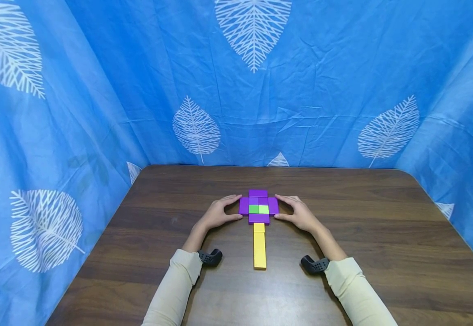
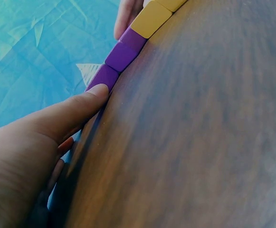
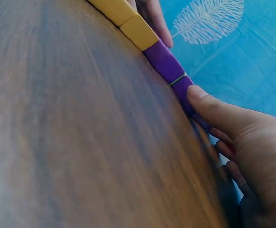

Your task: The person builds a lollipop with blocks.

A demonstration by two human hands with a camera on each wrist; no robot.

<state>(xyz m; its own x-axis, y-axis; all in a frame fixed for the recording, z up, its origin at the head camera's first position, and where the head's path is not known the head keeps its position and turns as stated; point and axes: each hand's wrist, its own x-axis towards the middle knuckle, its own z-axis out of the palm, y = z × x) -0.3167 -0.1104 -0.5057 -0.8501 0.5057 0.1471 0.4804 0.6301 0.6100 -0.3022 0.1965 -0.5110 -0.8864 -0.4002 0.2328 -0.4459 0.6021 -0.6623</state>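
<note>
On the dark wooden table, purple blocks surround small purple and green squares, with yellow blocks running from the front purple block toward the person. My left hand pinches the left purple block between thumb and fingers, at its near and far ends. Opposite it, my right hand holds the right purple block the same way. A back purple block lies between the two hands' index fingers. In the left wrist view the thumb presses a purple block's near end.
The brown table reaches back to a blue curtain with white leaf prints, which also hangs at both sides. Dark bands sit on both wrists, next to the rolled light sleeves.
</note>
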